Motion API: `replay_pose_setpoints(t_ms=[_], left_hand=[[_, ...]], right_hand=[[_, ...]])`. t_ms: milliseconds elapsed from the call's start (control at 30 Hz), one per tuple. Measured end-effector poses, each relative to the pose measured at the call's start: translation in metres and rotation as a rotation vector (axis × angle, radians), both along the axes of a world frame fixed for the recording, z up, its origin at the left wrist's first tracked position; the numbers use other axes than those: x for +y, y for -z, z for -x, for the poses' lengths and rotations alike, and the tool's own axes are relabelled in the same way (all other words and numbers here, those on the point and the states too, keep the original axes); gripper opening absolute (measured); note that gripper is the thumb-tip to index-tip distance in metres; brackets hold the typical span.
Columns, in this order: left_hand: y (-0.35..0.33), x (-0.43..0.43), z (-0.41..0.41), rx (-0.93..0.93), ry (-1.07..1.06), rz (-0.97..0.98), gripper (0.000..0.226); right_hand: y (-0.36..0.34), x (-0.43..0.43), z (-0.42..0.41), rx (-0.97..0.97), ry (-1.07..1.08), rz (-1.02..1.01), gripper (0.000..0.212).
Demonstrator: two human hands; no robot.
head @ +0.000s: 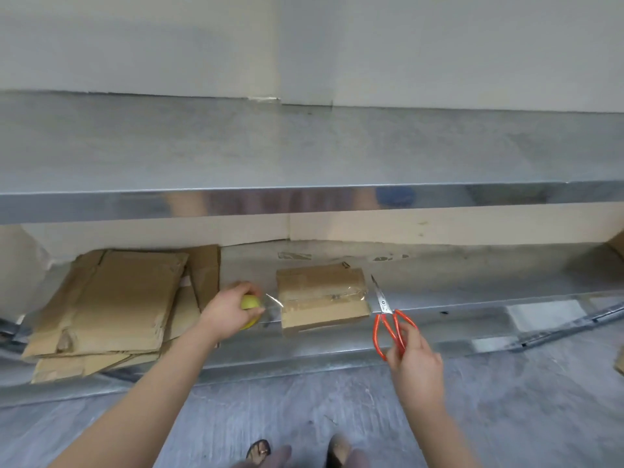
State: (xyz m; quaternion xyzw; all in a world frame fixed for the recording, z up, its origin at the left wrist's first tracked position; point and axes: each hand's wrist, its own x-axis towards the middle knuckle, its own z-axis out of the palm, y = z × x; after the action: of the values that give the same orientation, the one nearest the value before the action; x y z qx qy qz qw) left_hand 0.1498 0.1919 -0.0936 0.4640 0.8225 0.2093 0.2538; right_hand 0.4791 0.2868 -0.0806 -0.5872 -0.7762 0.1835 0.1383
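Two grips flank the box [322,300]: the left hand [226,310] curls round the tape roll [250,304], the right hand [415,358] pinches scissors [385,309] pointing away.

Head-worn wide view faces forward, down; left hand [229,307], right hand [417,363] near below.

tape roll [250,303] half behind left hand [228,309], feet [260,449] cropped
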Motion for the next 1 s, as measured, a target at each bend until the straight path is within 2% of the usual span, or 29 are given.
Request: replay_pose_setpoints(t_ms=[100,300,500,700,833,1000], left_hand=[[0.001,-0.001,0.005,-0.025,0.032,0.004,0.029],[0.005,-0.002,0.010,-0.028,0.103,0.019,0.027],[0.007,-0.005,0.018,-0.037,0.129,0.007,0.024],[0.010,-0.002,0.022,-0.016,0.170,0.011,0.027],[0.010,-0.001,0.025,-0.021,0.183,-0.001,0.022],[0.012,0.001,0.028,-0.027,0.187,-0.007,0.021]], right_hand=[[-0.006,-0.050,0.026,0.036,-0.058,0.063,0.038],[0.017,-0.115,0.081,0.149,-0.037,0.436,0.026],[0.030,-0.123,0.114,0.392,-0.003,0.694,0.039],[0.033,-0.125,0.126,0.449,0.008,0.736,0.053],[0.037,-0.127,0.129,0.431,0.002,0.752,0.049],[0.041,-0.111,0.127,0.406,0.062,0.646,0.042]])
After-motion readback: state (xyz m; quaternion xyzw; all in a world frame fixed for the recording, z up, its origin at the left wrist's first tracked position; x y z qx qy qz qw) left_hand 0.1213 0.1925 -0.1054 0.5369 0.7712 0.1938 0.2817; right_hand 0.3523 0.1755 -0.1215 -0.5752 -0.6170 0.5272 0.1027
